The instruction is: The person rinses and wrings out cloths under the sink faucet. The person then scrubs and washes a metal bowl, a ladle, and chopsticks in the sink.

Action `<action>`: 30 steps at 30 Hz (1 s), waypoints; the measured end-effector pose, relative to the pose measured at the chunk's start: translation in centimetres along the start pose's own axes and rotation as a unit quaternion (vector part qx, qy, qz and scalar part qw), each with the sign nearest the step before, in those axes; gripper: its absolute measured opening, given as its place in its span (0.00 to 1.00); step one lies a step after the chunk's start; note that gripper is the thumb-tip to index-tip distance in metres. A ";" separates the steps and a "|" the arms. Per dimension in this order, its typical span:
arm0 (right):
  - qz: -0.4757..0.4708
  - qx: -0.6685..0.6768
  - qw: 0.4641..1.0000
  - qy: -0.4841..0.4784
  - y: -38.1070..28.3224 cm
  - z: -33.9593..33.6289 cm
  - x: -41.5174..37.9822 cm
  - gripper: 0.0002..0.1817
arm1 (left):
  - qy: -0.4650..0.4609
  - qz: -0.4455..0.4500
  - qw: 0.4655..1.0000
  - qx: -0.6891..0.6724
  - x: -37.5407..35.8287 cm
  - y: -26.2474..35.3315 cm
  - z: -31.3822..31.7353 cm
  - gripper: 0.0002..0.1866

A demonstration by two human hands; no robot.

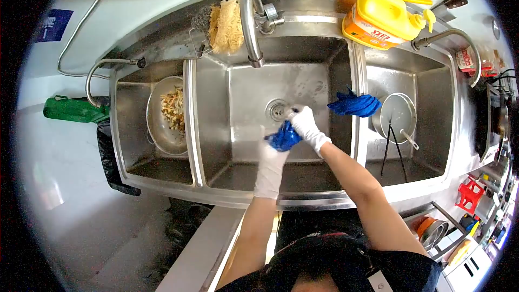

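Over the middle sink basin (248, 92), both my hands wear white gloves and meet at a crumpled blue cloth (284, 136). My left hand (272, 154) is closed on the cloth from the lower left, its fingers partly blurred. At the cloth's upper right, my right hand (306, 124) has its fingers wrapped round it too. Just above them is the round drain (277, 110). A second blue cloth (354, 103) hangs over the divider on the right.
Left basin: a metal pan (173, 116) with food scraps. Right basin: a pot (398, 113) and black tongs (390, 148). Behind stand a tap (250, 27), a loofah (227, 26) and a yellow detergent jug (378, 19). A green bottle (74, 110) lies left.
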State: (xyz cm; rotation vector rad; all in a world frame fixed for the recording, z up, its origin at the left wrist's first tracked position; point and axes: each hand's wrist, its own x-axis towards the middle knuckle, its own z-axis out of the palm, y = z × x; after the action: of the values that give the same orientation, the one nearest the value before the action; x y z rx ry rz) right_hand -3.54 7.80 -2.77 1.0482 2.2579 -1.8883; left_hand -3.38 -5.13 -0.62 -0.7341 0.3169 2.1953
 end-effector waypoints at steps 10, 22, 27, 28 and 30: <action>-0.388 -0.269 0.874 -0.113 -3.4 2.6 -11.3 0.13 | -0.024 0.074 0.997 -0.016 0.7 -0.2 -5.1 0.22; -0.355 -0.239 0.904 -0.003 0.7 3.2 -5.9 0.11 | 0.098 0.109 0.987 0.066 1.1 -1.5 -1.4 0.25; -0.272 -0.245 0.931 -0.007 -1.7 1.6 -4.5 0.17 | 0.104 0.087 0.984 0.114 1.2 -1.1 -2.0 0.23; -0.265 -0.250 0.931 -0.003 -2.0 1.5 -5.0 0.16 | -0.089 0.066 0.993 0.039 1.5 -0.9 -4.1 0.21; -0.249 -0.260 0.933 0.002 -2.3 1.4 -5.9 0.15 | -0.039 0.059 0.997 0.028 2.2 -0.2 -6.8 0.19</action>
State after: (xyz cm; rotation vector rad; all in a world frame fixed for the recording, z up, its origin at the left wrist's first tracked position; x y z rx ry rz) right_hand -0.63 3.63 1.29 0.4286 2.9829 -1.2298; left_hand -1.62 -6.67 -7.33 -0.6101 0.3890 2.3092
